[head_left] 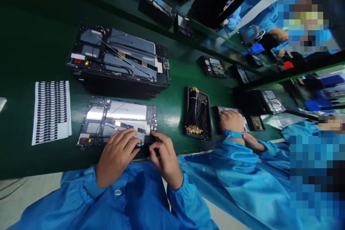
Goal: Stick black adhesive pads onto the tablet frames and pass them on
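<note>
An opened tablet (126, 109) with exposed silver battery panels lies flat on the green table in front of me. My left hand (117, 154) rests over its near edge, fingers stretched forward across the lower battery and a dark ribbon strip. At the tablet's near right corner is my right hand (167, 160), its thumb and fingers curled together in a pinch. Whatever is between those fingertips is too small to make out. Behind the tablet stands a stack of similar opened tablets (129, 57), with thin cables lying across the top one.
On the left lies a white sheet of black-and-white stickers (51, 113). A black tray (198, 113) of cables with gold connectors sits right of the tablet. Beyond it, a co-worker's hand (231, 120) works on another device. A raised shelf (185, 39) runs along the back.
</note>
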### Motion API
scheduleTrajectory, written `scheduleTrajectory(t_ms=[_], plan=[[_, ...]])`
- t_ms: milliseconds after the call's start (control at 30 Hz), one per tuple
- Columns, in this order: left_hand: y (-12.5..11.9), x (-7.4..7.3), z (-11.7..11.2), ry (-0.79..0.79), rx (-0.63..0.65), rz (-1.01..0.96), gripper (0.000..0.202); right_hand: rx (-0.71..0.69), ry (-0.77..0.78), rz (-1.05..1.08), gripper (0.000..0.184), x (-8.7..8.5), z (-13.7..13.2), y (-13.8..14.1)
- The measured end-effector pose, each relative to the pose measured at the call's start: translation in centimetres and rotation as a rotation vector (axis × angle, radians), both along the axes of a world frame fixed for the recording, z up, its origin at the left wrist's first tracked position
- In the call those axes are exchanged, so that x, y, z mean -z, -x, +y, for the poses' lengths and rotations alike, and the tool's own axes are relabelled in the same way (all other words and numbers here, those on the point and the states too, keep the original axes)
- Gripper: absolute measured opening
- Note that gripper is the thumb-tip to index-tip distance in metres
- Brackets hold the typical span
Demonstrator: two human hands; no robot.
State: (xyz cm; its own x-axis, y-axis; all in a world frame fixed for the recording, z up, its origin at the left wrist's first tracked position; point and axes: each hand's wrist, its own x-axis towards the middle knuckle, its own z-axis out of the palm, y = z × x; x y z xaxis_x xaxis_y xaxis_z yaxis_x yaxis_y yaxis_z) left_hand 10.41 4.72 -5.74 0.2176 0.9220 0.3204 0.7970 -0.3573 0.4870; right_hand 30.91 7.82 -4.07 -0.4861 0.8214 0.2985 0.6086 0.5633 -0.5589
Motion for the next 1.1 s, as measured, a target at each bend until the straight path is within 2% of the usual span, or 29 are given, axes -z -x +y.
scheduleTrajectory(t_ms=[67, 167, 500, 733, 867, 1100], plan=[[0.1, 0.3, 0.0, 0.020, -0.006, -0.019, 0.018, -0.087, -0.028, -0.035, 0.014, -0.1, -0.1, 0.7], [0.5, 0.5, -0.1, 0.027, 0.006, -0.050, 0.016, -0.142, -0.075, -0.089, 0.015, 0.4, -0.1, 1.7], [0.9, 0.6, -0.4, 0.026, 0.031, -0.127, 0.004, -0.142, -0.111, -0.191, 0.014, 0.9, -0.3, 2.1], [0.9, 0.7, -0.2, 0.011, 0.047, -0.122, 0.009, -0.154, -0.112, -0.208, 0.013, 1.1, -0.4, 2.3], [1.0, 1.0, -0.2, 0.005, 0.061, -0.078, 0.014, -0.151, -0.086, -0.169, 0.013, 1.1, -0.3, 2.1], [0.5, 0.9, -0.3, 0.006, 0.041, -0.039, 0.011, -0.088, -0.020, 0.033, 0.020, 0.9, -0.3, 1.0]])
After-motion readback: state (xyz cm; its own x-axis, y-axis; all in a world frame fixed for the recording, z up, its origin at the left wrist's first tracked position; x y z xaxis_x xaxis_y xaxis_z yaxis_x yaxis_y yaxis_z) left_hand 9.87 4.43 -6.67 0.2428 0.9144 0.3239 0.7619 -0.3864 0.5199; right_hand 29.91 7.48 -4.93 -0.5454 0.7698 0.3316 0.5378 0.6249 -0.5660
